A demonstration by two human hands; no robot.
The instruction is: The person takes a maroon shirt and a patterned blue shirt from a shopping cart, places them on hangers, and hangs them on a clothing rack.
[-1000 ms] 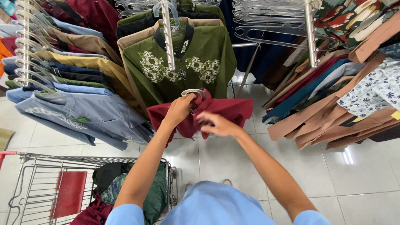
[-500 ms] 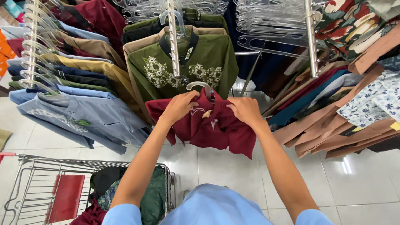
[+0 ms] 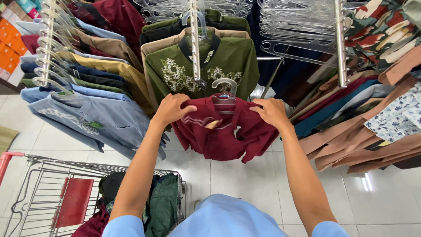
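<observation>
Head view: left hand (image 3: 172, 109) and right hand (image 3: 272, 112) each clamp a shoulder of a maroon shirt (image 3: 226, 131) on a clear hanger (image 3: 224, 90), held just near of the green embroidered shirt (image 3: 201, 70) on the middle rack. Blue shirts (image 3: 87, 118) hang left, tan garments (image 3: 351, 145) right. A wire trolley (image 3: 39, 188) with clothes sits near left, cut off by the frame edge

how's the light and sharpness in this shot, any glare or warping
Head view: bright, even overhead light; glare patches on the glossy white floor tiles; soft shadow under the maroon shirt held by the left hand and right hand. Wide-angle lens bends the clothing rails outward at the edges. Focus is sharp mid-frame, and the cart is only slightly softer.
</observation>
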